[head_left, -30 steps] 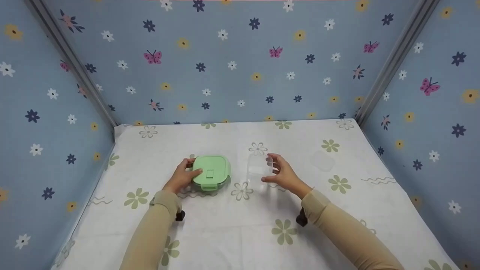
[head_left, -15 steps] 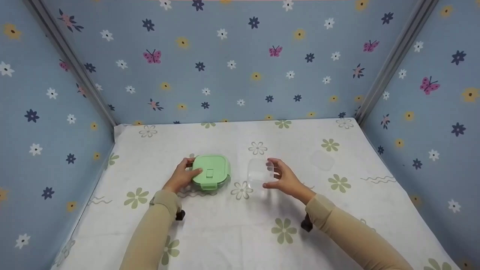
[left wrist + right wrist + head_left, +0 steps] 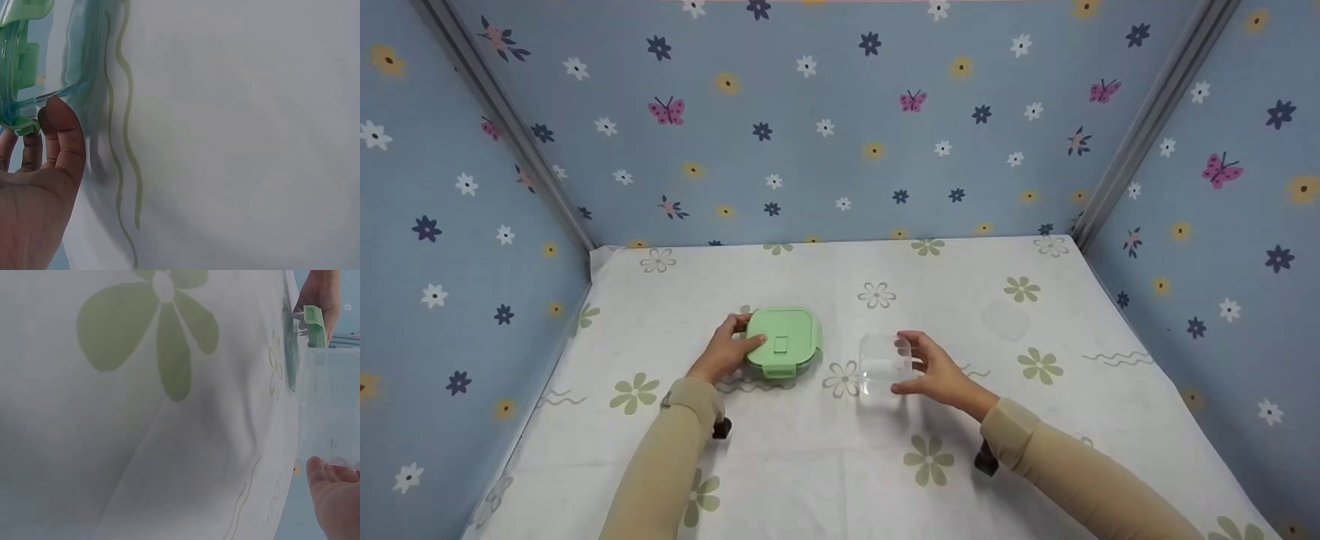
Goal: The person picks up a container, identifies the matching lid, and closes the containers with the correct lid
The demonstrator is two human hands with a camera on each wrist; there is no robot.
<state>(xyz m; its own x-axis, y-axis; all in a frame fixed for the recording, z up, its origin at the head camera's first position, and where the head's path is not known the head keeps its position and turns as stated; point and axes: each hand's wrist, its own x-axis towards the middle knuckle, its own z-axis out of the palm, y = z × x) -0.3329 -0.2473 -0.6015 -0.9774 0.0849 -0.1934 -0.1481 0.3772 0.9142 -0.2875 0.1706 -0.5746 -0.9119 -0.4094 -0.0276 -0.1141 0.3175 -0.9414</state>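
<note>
At the left wrist view's nine o'clock edge, a clear base under the green lid (image 3: 17, 62), unseen from the head, is shown gripped by the left hand (image 3: 725, 351), while the clear box (image 3: 883, 365) is clasped at the nine o'clock side of the right hand (image 3: 936, 367).

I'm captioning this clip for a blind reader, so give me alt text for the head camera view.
Seen from above, a person's left hand holds a green lidded container while the right hand grips a clear plastic container beside it. Both stand on a white tablecloth with green flowers, enclosed by blue walls patterned with flowers and butterflies.
</note>
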